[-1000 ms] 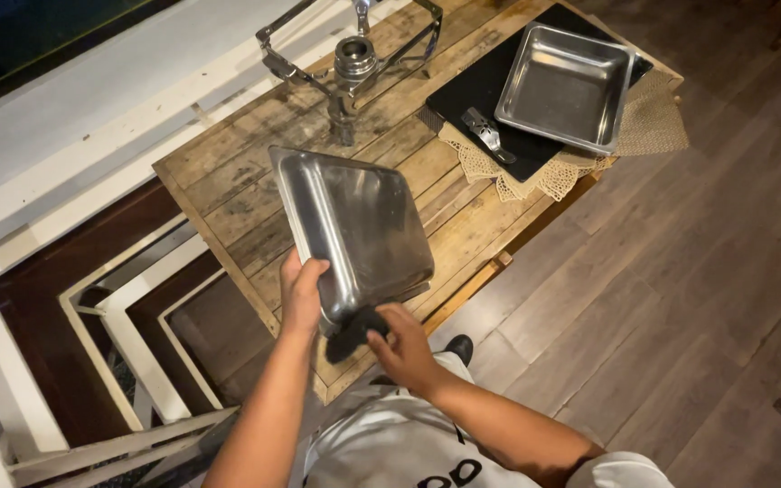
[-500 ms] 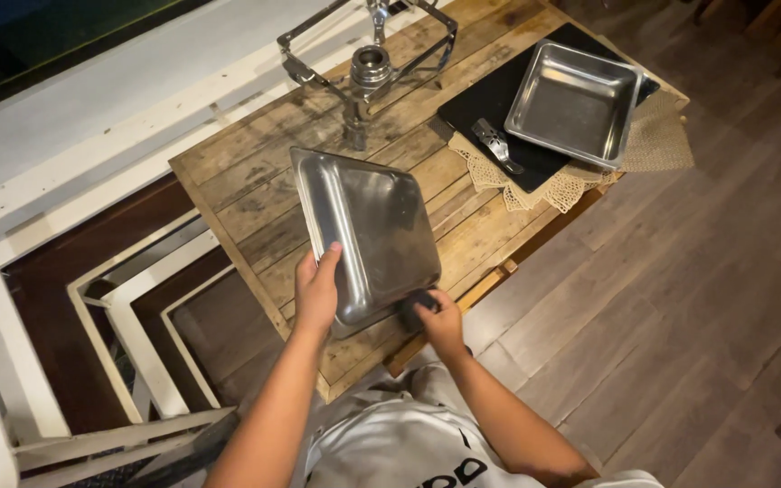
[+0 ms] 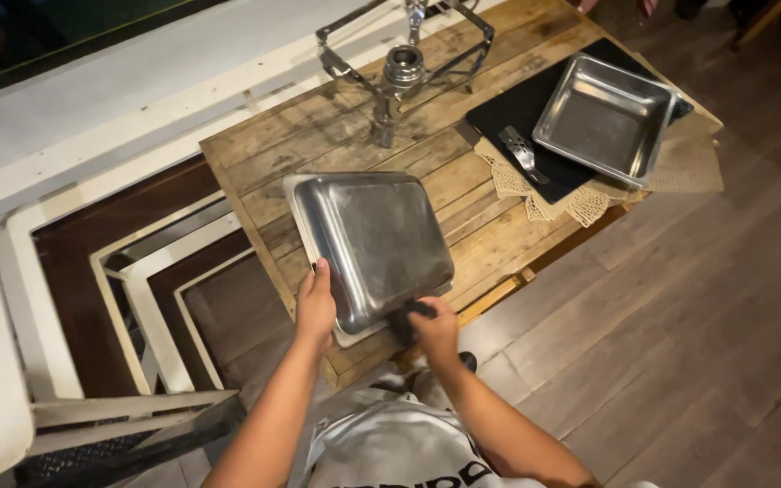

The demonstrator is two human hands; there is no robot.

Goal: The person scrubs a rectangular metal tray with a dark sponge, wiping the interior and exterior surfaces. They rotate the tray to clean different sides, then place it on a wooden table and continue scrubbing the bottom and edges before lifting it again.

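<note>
A shiny steel tray [image 3: 372, 244] is turned bottom-up over the near part of a wooden plank table [image 3: 318, 145]. My left hand [image 3: 315, 305] grips the tray's near left edge. My right hand [image 3: 433, 329] presses a small dark cloth or pad [image 3: 406, 321] against the tray's near right corner. The tray looks tilted slightly, its near edge lifted in my hands.
A second steel tray [image 3: 603, 117] rests open side up on a black mat [image 3: 522, 113] at the table's right end, beside metal tongs [image 3: 522, 152] and a lace cloth [image 3: 558, 203]. A metal burner stand [image 3: 404, 59] sits at the back. White stair frames [image 3: 137, 271] drop away left.
The tray has come down flatter and closer to the table. My right hand slid with the dark cloth along the tray's near edge toward its right corner. The view shifted slightly.
</note>
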